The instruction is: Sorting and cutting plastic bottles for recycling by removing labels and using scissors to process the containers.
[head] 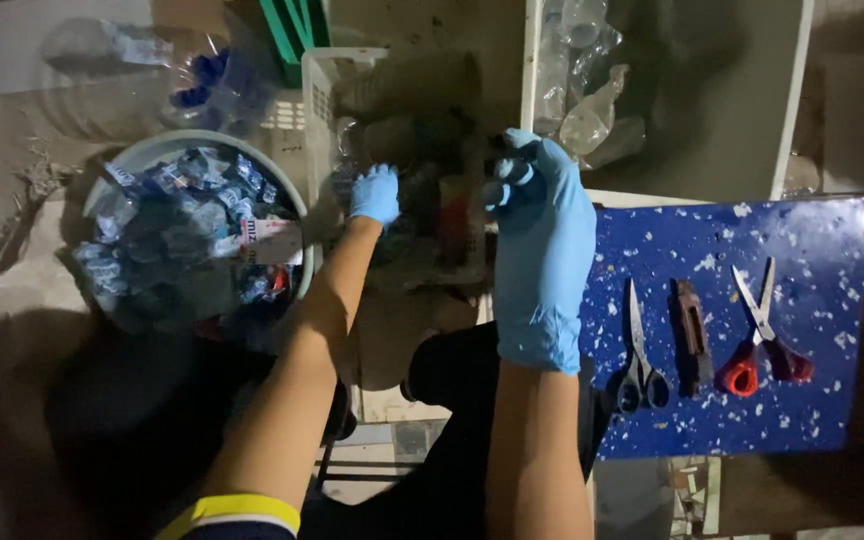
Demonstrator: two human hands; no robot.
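from the head camera, the left hand in a blue glove reaches down into a white basket of dim, crumpled plastic bottles; whether its fingers have closed on one cannot be told. the right hand, gloved too, is raised near the basket with fingers curled around something dark and small, its long axis too blurred to judge. a round tub of torn labels sits at the left, within easy reach. two scissors and a cutter lie on the blue board, blades pointing away.
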